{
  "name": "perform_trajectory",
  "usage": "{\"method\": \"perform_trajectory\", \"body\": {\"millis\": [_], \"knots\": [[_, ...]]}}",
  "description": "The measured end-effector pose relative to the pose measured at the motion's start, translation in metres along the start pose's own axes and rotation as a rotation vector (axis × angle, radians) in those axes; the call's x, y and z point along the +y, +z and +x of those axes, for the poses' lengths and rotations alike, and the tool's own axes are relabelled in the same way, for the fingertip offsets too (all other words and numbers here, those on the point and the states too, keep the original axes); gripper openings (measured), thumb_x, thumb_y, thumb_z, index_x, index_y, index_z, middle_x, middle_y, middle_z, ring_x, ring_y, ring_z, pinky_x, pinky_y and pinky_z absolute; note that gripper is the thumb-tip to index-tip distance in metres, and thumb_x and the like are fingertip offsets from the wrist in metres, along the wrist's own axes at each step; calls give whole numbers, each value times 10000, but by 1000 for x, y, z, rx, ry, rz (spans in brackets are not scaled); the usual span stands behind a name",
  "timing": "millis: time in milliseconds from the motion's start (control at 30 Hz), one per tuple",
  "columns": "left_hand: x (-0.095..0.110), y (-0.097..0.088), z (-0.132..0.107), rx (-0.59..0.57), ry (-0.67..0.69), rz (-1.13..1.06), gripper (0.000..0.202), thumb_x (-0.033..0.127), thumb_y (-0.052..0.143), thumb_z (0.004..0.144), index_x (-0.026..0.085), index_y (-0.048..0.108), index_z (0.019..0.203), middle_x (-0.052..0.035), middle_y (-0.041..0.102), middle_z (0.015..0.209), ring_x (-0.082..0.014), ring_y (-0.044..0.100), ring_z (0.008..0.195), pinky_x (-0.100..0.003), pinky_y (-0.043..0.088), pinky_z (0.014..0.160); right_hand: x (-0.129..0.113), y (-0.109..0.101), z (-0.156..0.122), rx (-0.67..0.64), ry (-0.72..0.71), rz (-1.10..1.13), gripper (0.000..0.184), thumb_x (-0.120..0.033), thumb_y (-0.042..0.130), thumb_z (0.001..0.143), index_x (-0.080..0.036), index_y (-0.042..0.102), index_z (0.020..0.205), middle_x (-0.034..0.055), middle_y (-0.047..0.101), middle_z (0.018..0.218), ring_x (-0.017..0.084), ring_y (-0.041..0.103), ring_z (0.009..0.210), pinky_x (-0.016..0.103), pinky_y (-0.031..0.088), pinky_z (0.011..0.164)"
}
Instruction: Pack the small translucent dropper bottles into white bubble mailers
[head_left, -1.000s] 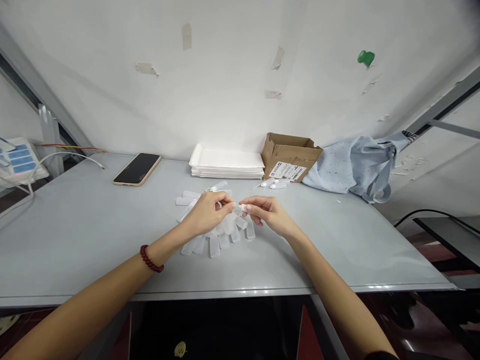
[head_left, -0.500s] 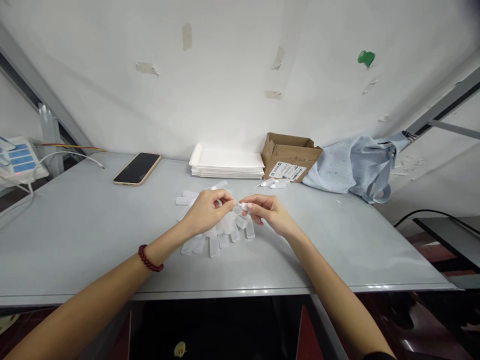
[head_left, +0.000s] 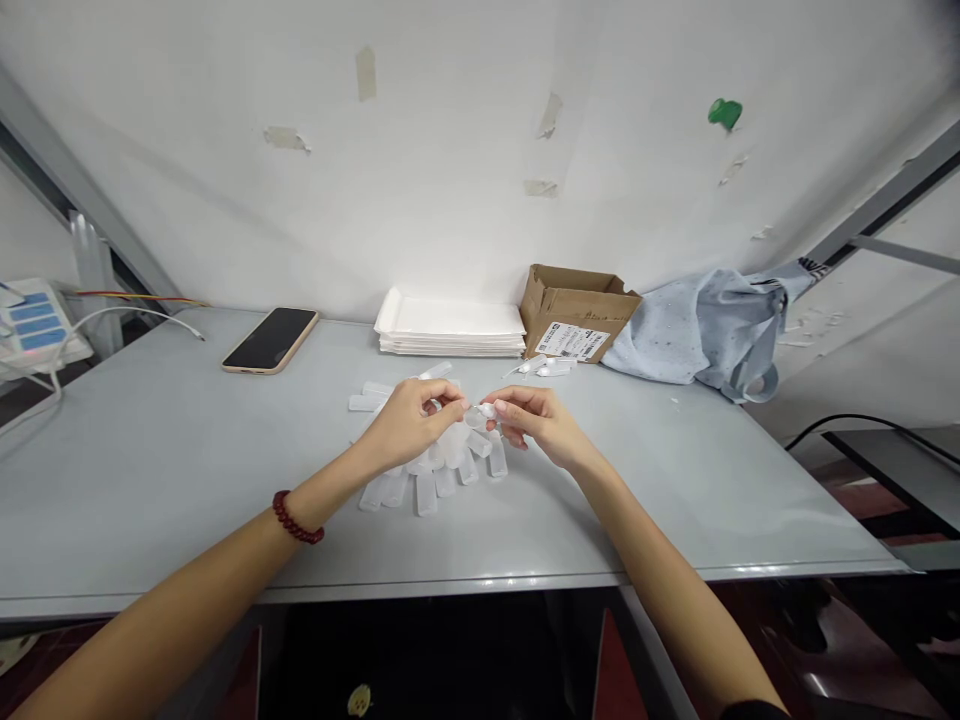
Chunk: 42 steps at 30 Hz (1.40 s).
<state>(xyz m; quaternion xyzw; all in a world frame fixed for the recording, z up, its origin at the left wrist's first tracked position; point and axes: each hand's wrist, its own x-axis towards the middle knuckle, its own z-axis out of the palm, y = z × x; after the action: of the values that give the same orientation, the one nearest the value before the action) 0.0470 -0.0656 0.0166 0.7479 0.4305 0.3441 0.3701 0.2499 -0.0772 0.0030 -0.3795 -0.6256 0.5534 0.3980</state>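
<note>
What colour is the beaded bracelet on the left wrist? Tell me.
The bracelet is dark red; it shows in the head view, the only one.

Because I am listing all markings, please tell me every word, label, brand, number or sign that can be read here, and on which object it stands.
No text can be quoted with certainty.
Label on the cardboard box: print too small to read.
Light blue bag: dark letter-like marks at its upper end, unreadable.
Yellow emblem: too small to read.
Translucent plastic pieces: no text visible.
</note>
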Motion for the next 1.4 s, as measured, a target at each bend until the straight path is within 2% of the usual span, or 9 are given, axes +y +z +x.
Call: {"method": "perform_trajectory", "body": {"millis": [167,300,467,900,1400], "knots": [[0,-2,0,45,-16,-35,205,319,555,815,164,653,724,5,636,686,-117,530,621,-231,399,587,-1,0,0,-32,21,-52,329,-449,580,832,-152,659,951,4,578,678,58,363,489,227,287,456],[-1,-4,1,92,-13,-72,182,297,562,809,162,648,722,7,636,675,-121,562,648,-222,420,612,-3,1,-1,13,39,-100,350,-471,575,827,-145,666,915,-27,474,620,57,322,512,227,229,475],[-1,-3,1,72,-4,-81,184,292,553,801,161,641,707,-5,643,685,-137,579,661,-234,436,618,-4,1,-1,23,39,-92,363,-485,568,821,-140,658,894,-37,392,609,64,286,525,233,201,479],[-2,0,-2,41,-16,-83,200,298,549,808,152,618,690,4,596,663,-117,517,619,-230,392,571,-3,-1,-2,-17,40,-109,333,-458,560,833,-139,645,881,-55,348,581,61,255,510,237,188,478],[-4,2,-1,38,-19,-34,210,315,539,795,156,636,698,-5,625,665,-117,512,576,-227,390,543,-3,0,-2,2,45,-178,374,-482,567,815,-137,659,926,-46,372,579,72,264,519,232,202,471]]}}
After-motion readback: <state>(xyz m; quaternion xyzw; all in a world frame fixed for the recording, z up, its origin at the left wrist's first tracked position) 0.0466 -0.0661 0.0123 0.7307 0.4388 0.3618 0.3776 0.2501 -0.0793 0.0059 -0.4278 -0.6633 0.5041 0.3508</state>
